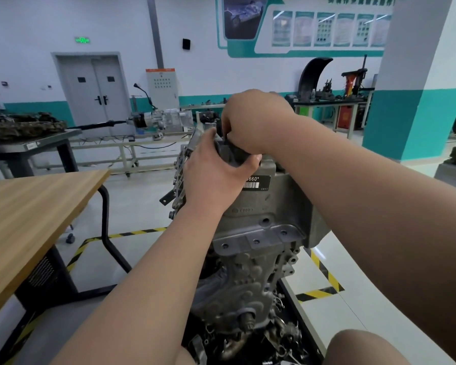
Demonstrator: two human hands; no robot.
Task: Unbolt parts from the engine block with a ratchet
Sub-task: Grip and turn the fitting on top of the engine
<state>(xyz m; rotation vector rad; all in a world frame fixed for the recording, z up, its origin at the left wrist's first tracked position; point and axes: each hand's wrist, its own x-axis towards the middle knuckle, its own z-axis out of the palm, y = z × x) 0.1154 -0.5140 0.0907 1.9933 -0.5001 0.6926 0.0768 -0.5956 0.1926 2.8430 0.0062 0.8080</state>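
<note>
A grey cast engine block [263,222] stands upright in front of me, with a black barcode label on its side. At its top sits a dark grey part [231,154]. My left hand [213,172] grips this part from the near side, thumb curled along its lower edge. My right hand [250,122] reaches over from the right and holds the same part from above, fingers curled down onto it. No ratchet shows; what lies under my right hand's fingers is hidden.
A wooden-topped table [29,214] stands at my left. Loose metal parts lie in a black tray [298,312] under the engine. Yellow-black tape [324,291] marks the floor. A gearbox on a frame [158,119] and workbenches [327,104] stand behind.
</note>
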